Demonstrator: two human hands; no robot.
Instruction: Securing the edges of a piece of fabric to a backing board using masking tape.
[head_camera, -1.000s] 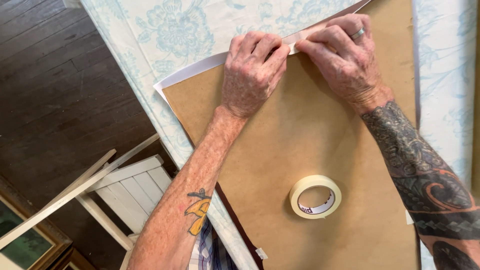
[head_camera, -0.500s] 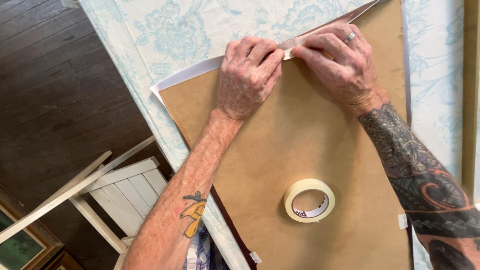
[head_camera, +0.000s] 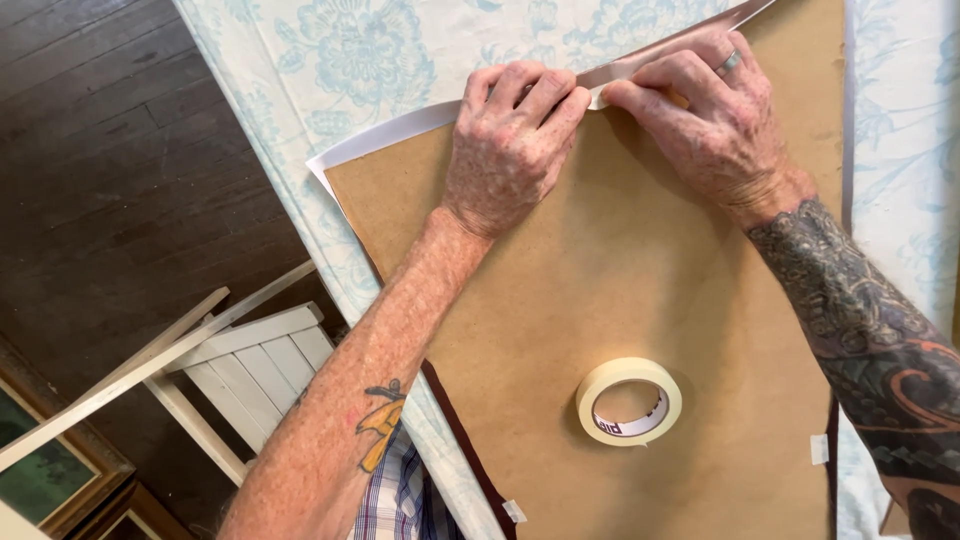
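Both hands press a strip of pale tape (head_camera: 600, 85) along the top edge of the brown board (head_camera: 620, 290), fingers curled flat. Left hand (head_camera: 510, 140) and right hand (head_camera: 710, 120) sit slightly further left along that edge than half a second ago, so the pressing-down looks under way; the tape roll (head_camera: 630, 401) lies untouched on the board, over the flowered tablecloth (head_camera: 380, 60).

Your board (head_camera: 620, 260) lies flat on the table (head_camera: 380, 60), atop a sheet (head_camera: 400, 125) whose edge shows along the board's far side. Your left hand (head_camera: 510, 145) and right hand (head_camera: 715, 125) rest side by side on that far edge, fingertips nearly touching, pressing on a strip of tape (head_camera: 610, 77) that runs along the edge. The tape roll (head_camera: 629, 401) lies on the board nearer to you, well apart from both hands. Left of the table, down on the floor (head_camera: 110, 180), stands a chair (head_camera: 240, 370), with a picture frame (head_camera: 50, 455) beyond it at the lower left corner.
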